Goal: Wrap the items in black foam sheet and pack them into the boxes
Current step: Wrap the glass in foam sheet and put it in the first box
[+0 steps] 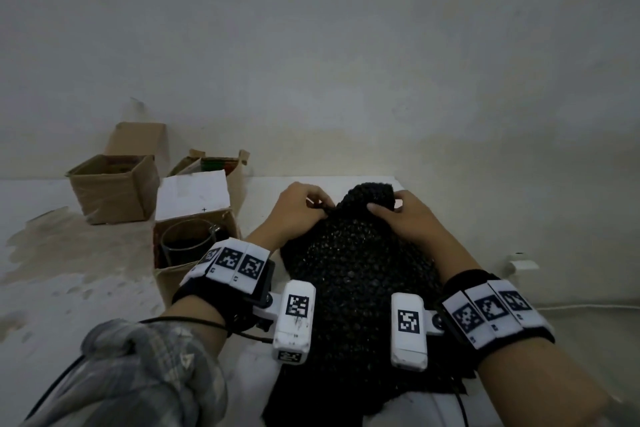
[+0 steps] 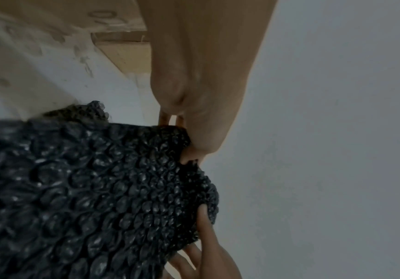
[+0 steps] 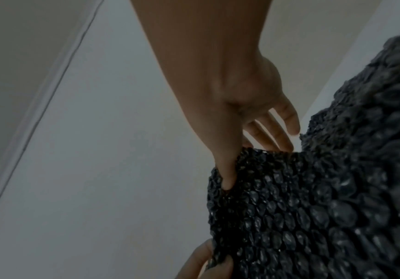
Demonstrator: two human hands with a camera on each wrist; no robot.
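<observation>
A black bubbled foam sheet (image 1: 353, 274) lies bundled on the white surface in front of me, and whatever it wraps is hidden. Both hands hold its far end. My left hand (image 1: 317, 206) pinches the sheet's edge between thumb and fingers. In the left wrist view the left hand (image 2: 190, 154) nips the sheet (image 2: 86, 188) at its corner. My right hand (image 1: 384, 206) grips the other side. In the right wrist view the right hand (image 3: 249, 162) has its thumb pressed into the sheet (image 3: 313, 207) and its fingers behind it.
Three open cardboard boxes stand to the left. The nearest box (image 1: 166, 274) holds a glass jar (image 1: 188, 241) and has a white flap raised. Two more boxes (image 1: 114, 191) (image 1: 235, 180) sit behind it by the wall. A white cable (image 1: 571, 306) runs at the right.
</observation>
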